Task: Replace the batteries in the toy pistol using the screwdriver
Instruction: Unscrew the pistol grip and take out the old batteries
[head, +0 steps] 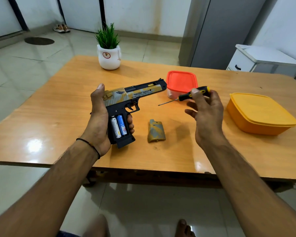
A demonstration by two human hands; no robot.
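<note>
- Above the wooden table (41, 120), the left hand (99, 120) grips the toy pistol (126, 103) by its handle, barrel pointing right and slightly away, two batteries (119, 125) showing.
- The right hand (206, 113) pinches the screwdriver (184, 97), tip aimed left at the pistol, lower fingers spread.
- The battery cover (156, 131) lies on the table between the hands.

The grip cover (156, 131) lies on the table (41, 117) between the toy pistol (135, 94), left, and the large container (260, 115), right.

Pistol (135, 94) grip back behind L hand (97, 120); screwdriver (183, 97) handle partly under R fingers (213, 96).
</note>
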